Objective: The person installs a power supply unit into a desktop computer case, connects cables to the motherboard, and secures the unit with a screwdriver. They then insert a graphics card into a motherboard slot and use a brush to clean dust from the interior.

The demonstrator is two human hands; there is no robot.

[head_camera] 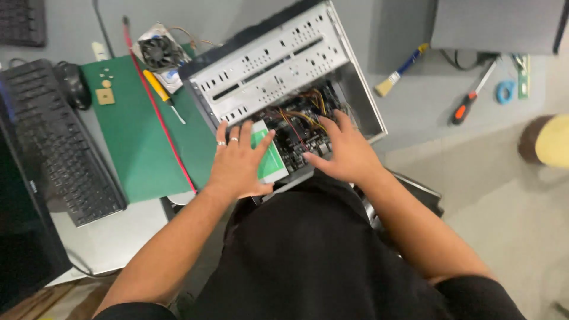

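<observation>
My left hand (237, 163) lies flat, fingers spread, on the green-white card (269, 157) at the open computer case's (278, 65) near edge, steadying it. My right hand (344, 151), fingers spread, presses on the motherboard (299, 133) among wires. The case overhangs the desk's (415, 95) front edge; green mat (139, 136), yellow screwdriver (161, 93) at left.

Soft, even indoor light with faint shadows; slight motion blur overall, and wide-angle stretching toward the edges.

Open case top (278, 71), wire bundle (302, 115) crowding the circuit board (299, 142) below.
</observation>
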